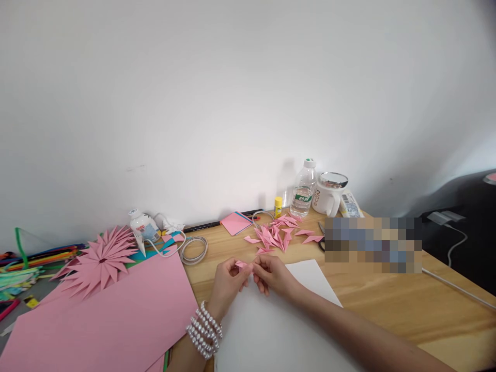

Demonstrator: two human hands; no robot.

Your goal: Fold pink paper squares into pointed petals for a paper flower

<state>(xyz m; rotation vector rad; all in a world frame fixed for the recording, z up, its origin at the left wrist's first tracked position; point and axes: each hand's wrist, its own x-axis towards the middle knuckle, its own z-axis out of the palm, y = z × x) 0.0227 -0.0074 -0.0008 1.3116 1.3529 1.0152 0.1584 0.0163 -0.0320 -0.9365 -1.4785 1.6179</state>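
Left hand: the left hand [228,281] comes up from the bottom edge with a pearl bracelet [204,333] wound several times round the wrist; the fingers are bent in and the fingertips pinch the left end of a small pink paper piece [243,265].
Right hand: the right hand [273,274] reaches in from the lower right, forearm lying slantwise over a white sheet [271,330]; thumb and fingers are closed narrowly on the right end of the same piece.
Pink paper piece: small, folded, pale pink, mostly hidden by the fingertips; its exact fold cannot be told. It is held just above the wooden table [387,305], over the far edge of the white sheet.
Folded petals: a loose heap of pointed pink folded pieces [277,235] lies just beyond the hands.
Left side: a large pink sheet [116,315] lies flat, with a spiky pink paper flower [98,258] at its far corner.
Back row: a glue stick [278,206], a water bottle [304,188] and a white mug [329,196] stand near the wall.
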